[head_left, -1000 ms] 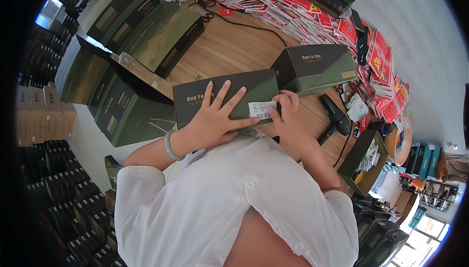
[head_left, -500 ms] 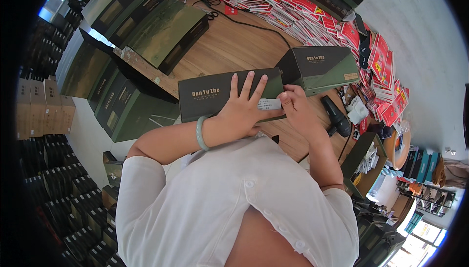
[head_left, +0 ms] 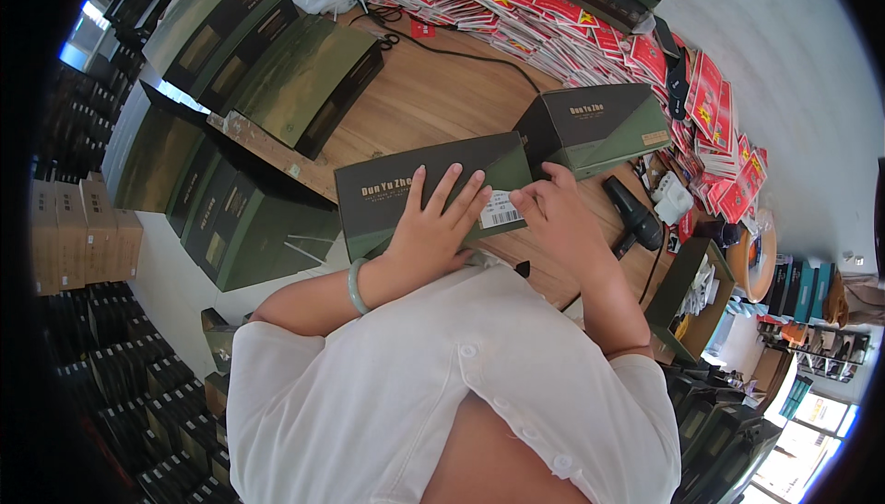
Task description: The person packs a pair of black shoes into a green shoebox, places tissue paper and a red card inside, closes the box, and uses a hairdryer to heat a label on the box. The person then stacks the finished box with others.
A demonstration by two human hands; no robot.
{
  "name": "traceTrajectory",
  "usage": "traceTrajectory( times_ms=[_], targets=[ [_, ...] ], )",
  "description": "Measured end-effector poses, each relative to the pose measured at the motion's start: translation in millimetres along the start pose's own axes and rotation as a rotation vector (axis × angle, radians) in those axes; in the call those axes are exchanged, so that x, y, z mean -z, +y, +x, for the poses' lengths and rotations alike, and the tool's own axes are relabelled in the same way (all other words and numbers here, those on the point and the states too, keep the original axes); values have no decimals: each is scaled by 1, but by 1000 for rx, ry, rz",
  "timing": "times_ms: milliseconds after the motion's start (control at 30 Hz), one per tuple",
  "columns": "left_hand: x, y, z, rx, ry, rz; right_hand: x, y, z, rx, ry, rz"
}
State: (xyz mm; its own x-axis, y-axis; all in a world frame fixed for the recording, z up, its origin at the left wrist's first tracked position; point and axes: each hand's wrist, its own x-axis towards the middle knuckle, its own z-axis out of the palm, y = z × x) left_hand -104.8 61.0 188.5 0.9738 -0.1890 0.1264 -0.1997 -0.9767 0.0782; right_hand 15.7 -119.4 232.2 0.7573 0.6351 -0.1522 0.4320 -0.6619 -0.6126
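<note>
As the cardboard box (head_left: 380, 206) stretched lengthwise rightward, slightly away, the left hand (head_left: 433, 229) splayed atop; the right hand (head_left: 557, 220) half-curled, hold unclear.

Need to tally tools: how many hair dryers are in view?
1: a black hair dryer, on the wooden table, right of the right hand. Others may be hidden.

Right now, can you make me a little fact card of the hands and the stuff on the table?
Left hand: palm down, fingers spread on a dark grey and green cardboard box
Right hand: fingers bent at the right edge of a white paper label; touching is hard to tell
Right side: second grey-green cardboard box, black pistol-shaped hair dryer
Far side: heap of flat red-and-white paper packets
Surface: brown wooden table
</note>
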Motion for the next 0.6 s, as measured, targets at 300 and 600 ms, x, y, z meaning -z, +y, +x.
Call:
traceTrajectory(
  times_ms=[300,600],
  targets=[
    [8,-19,-17,-133,-16,-211,-35,-16,-38,275,217,-458],
    [9,-50,-33,-213,51,-410,-61,18,-31,-42,274,-459]
  ],
)
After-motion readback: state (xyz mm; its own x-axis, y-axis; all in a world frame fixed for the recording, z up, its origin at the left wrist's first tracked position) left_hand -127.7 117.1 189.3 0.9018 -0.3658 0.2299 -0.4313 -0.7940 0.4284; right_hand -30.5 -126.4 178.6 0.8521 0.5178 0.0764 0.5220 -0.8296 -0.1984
